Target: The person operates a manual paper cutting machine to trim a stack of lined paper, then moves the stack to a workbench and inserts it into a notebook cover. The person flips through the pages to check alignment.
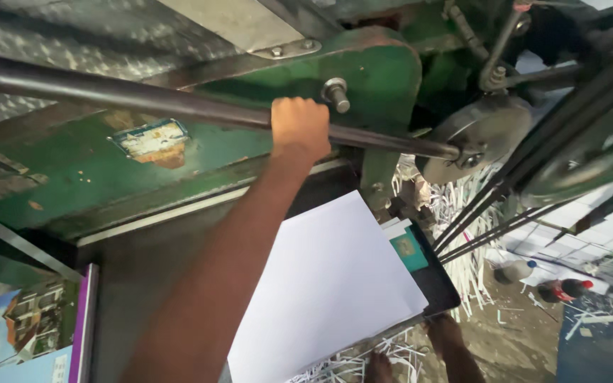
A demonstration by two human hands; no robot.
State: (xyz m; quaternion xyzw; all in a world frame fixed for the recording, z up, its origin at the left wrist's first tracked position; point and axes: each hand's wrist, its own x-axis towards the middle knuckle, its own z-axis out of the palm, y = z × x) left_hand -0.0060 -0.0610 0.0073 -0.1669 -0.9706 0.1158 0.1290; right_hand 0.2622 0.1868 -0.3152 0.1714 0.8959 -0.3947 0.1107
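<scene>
My left hand (299, 128) is closed around a long steel bar (129, 96) that runs across the front of a green metal machine (370, 78). My arm reaches up to it from the lower left. Below the arm, a stack of white paper sheets (328, 284) lies on the machine's dark table (143, 269), partly hidden by my forearm. A teal card (410, 250) and some thin sheets stick out at the stack's right edge. My right hand is out of sight.
A stack of colourful printed sheets (30, 333) sits at the lower left. A metal flywheel (484, 131) and belts (505, 206) are at the right. White paper strips (462, 213) litter the floor, near a bottle (516, 269) and my bare feet (448, 344).
</scene>
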